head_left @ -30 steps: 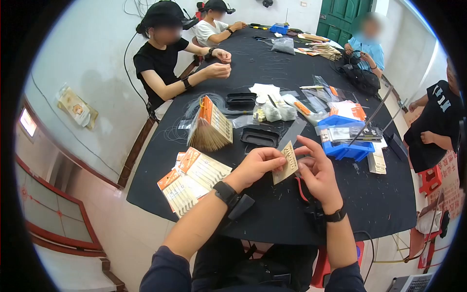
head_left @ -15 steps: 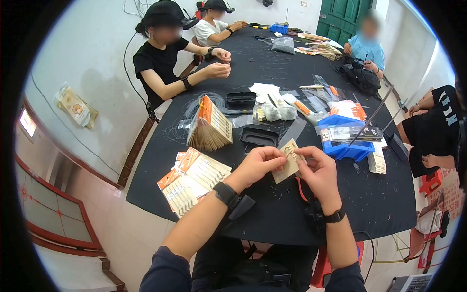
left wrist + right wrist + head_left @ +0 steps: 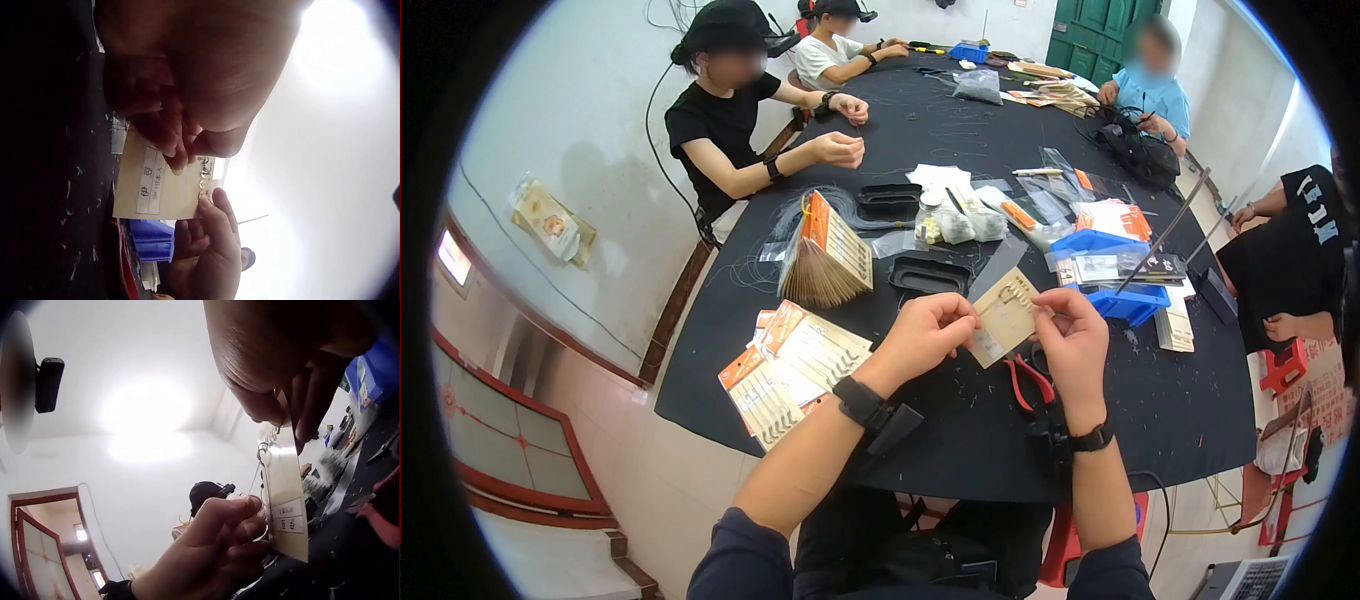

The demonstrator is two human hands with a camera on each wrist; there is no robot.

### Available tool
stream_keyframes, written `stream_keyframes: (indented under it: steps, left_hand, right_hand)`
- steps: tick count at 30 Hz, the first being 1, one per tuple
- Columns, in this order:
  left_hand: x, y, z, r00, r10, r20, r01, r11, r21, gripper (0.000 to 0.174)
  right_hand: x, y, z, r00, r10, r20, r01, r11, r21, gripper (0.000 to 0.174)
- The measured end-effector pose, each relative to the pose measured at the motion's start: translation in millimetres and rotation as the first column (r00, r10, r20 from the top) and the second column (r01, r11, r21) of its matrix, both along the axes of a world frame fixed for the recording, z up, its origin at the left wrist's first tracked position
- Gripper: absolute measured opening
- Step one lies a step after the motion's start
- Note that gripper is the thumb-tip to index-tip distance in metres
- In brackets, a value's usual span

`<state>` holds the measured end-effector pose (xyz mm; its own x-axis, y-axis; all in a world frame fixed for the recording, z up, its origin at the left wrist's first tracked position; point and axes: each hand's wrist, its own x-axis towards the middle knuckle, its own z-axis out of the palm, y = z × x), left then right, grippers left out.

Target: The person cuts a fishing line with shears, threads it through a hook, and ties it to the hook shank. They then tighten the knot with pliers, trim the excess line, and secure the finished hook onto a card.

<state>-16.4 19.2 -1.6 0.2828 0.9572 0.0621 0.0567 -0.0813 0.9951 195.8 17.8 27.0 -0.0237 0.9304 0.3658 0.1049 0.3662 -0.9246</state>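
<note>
Fingers (image 3: pixel 962 312) of left hand (image 3: pixel 920 335), right hand (image 3: pixel 1072 340) pinch card (image 3: pixel 1003 318); long axis up-right.

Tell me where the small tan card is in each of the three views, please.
Head: the card is at the centre, pinched between the left hand and the right hand.
Left wrist: the card is left of centre.
Right wrist: the card is right of centre.
Shared landmark: the blue tray.

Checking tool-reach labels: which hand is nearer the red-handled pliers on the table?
Right. The right hand pinches the right edge of the card, close beside the red-handled pliers; the left hand holds the card's left edge, farther off to the pliers' left.
</note>
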Motion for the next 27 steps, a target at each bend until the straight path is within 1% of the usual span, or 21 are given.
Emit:
stream_keyframes:
  steps: [3, 6, 9, 15, 18, 21, 24, 27]
  left_hand:
    - [0.4, 3.6, -7.0, 1.0, 0.017, -0.017, -0.015, 0.992, 0.125, 0.012]
    - [1.6, -1.4, 0.0, 0.997, 0.069, -0.027, -0.064, 0.987, 0.148, 0.016]
    - [0.8, -1.5, 2.8, 0.996, 0.085, -0.027, -0.081, 0.99, 0.119, 0.018]
    - [1.0, -1.9, 4.0, 0.996, 0.087, -0.013, -0.084, 0.986, 0.145, 0.018]
    - [1.9, 0.9, -1.5, 0.992, 0.105, 0.068, -0.113, 0.986, 0.126, 0.02]
    - [2.4, 0.5, -1.6, 0.984, 0.149, 0.093, -0.158, 0.983, 0.096, 0.023]
    - [2.0, -4.0, 3.7, 0.981, 0.184, 0.055, -0.181, 0.982, -0.056, 0.025]
    - [3.6, -4.8, 4.1, 0.984, 0.138, 0.11, -0.124, 0.985, -0.122, 0.022]
  right_hand:
    - [2.4, 0.0, 1.1, 0.999, -0.011, -0.046, 0.01, 1.0, -0.005, 0.01]
    - [4.8, 1.8, 0.0, 0.997, -0.034, -0.075, 0.035, 0.999, 0.008, 0.01]
    - [8.0, 4.4, -1.0, 0.993, -0.058, -0.107, 0.06, 0.998, 0.017, 0.009]
    - [10.3, 6.4, -0.3, 0.985, -0.08, -0.155, 0.085, 0.996, 0.028, 0.008]
    - [10.0, 5.5, 0.6, 0.984, -0.077, -0.161, 0.085, 0.996, 0.04, 0.008]
    - [9.5, 5.1, 0.5, 0.984, -0.073, -0.163, 0.083, 0.995, 0.052, 0.008]
    - [9.0, 4.3, 0.8, 0.985, -0.075, -0.159, 0.086, 0.994, 0.064, 0.007]
    - [9.6, 4.7, 0.8, 0.983, -0.069, -0.168, 0.081, 0.995, 0.062, 0.007]
